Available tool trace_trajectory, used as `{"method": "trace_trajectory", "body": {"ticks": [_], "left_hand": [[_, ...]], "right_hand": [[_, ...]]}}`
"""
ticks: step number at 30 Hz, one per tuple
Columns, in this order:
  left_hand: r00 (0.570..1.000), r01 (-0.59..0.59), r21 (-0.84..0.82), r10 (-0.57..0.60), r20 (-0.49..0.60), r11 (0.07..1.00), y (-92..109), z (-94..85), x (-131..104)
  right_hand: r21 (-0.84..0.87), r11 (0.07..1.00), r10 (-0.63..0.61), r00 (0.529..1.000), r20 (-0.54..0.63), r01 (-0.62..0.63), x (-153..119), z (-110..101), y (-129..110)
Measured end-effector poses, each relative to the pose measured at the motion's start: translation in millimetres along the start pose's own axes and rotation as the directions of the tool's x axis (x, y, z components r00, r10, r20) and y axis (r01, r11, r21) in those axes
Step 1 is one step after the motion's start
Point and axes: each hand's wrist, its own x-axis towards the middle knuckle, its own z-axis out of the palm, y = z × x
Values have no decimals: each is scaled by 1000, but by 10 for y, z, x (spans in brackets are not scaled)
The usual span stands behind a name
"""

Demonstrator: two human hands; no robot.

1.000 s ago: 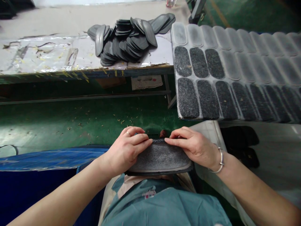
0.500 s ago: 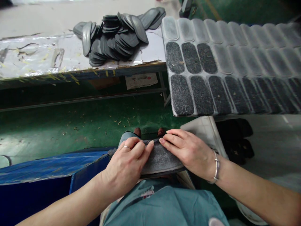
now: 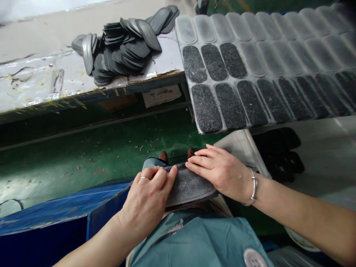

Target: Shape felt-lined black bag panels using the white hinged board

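Across my lap, in front of the teal apron (image 3: 200, 237), lies a grey oval pad (image 3: 189, 187) with a speckled surface and a dark strip along its far edge. My left hand (image 3: 148, 196) has its fingers bent and closed at the left part of that edge, thumb pointing along it. At the right, my right hand (image 3: 222, 170) holds the pad with long fingers laid close together over the far edge; its thumb is hidden. A short gap separates the fingertips of the two hands. What lies beneath the pad is mostly covered.
A heap of dark curved pieces (image 3: 122, 52) rests on the worn table (image 3: 33, 81) ahead. Rows of oval pads cover the board (image 3: 196, 83) at the right. A blue bin (image 3: 61, 211) stands left, a white container (image 3: 236, 142) right. Scraps litter the green floor (image 3: 111, 148).
The view has shifted and tilted slightly, so the table and board appear farther left. Both hands stay at the pad's far edge, with the right fingers slightly more over it.
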Motion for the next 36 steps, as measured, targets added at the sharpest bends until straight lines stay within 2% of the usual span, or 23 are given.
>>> {"method": "trace_trajectory", "body": {"ticks": [4, 6, 11, 16, 21, 26, 29, 32, 36], "left_hand": [[992, 46, 9, -47, 118, 999, 33, -63, 28], [988, 81, 28, -84, 133, 996, 51, -81, 38], [987, 111, 46, -116, 108, 993, 78, -46, 28], [987, 115, 67, -122, 101, 991, 90, -21, 41], [986, 125, 65, -131, 105, 990, 107, -19, 38], [983, 154, 56, -158, 97, 987, 121, -34, 37], [982, 161, 50, -165, 90, 986, 132, -50, 48], [985, 158, 33, -160, 71, 987, 162, -50, 59], [989, 148, -42, -146, 28, 988, 124, -42, 26]], "right_hand": [[-5, 1000, 25, 1000, -14, -25, 17, 18, -60], [14, 999, 40, 999, -23, -40, 10, 27, -43], [161, 987, 31, 997, -69, -19, -80, 41, 96], [51, 997, 58, 982, -180, -50, -171, 23, 92], [-46, 994, 95, 986, -135, -102, -137, 3, -42], [-86, 992, 80, 987, -138, -93, -107, 30, -116], [-17, 995, 99, 987, -130, -102, -126, 24, -83], [65, 985, 169, 976, -139, -161, -178, 11, -41], [6, 975, 219, 966, -139, -220, -216, 10, -61]]}}
